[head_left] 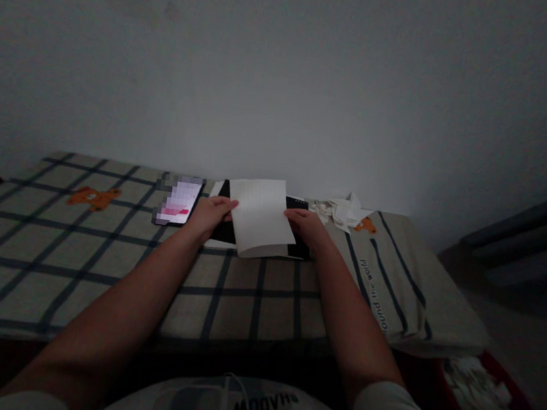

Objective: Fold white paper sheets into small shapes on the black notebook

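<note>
Evidently a white sheet of paper is gripped at both side edges, the left hand and right hand each closed on it with fingers curled, so it is kept taut above a dark pad on the checked tablecloth. A lit phone is laid just left, within view.

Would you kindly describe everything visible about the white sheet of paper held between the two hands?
The white sheet of paper is plain, apparently blank and rectangular, slightly skewed, its near edge seemingly folded. The left hand grips its left edge, the right hand its right. It sits over a dark flat object on the checked cloth.
</note>
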A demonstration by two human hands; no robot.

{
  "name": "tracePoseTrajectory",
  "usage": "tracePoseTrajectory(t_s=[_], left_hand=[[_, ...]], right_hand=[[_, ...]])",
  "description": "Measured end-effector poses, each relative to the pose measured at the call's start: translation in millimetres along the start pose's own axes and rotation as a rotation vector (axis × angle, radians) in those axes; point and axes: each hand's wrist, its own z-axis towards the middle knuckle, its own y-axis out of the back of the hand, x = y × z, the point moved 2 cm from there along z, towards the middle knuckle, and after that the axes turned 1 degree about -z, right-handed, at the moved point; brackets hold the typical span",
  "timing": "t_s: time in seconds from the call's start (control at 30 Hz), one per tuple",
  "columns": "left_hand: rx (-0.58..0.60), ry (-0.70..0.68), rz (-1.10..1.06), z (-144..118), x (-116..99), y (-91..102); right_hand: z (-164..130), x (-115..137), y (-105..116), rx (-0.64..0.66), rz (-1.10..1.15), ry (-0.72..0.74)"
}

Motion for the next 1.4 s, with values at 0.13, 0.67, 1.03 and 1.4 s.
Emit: tracePoseTrajectory(t_s=[0.13,0.67,1.03,1.4], left_hand=[[0.011,-0.019,-0.027,-1,-3,0.5],[0.031,0.006,-0.004,3,2,3.7],[0.055,0.033,-0.027,5,2,3.4],[0.097,0.075,0.018,2,3,2.4]], right_hand=[[1,-2,1,-0.010,-0.040,-0.002],[4,-4,3,-0.098,-0.221,0.103],[1,-2,2,-0.134,-0.309,0.136],[-2,6,1,-0.189,-0.285,0.173]])
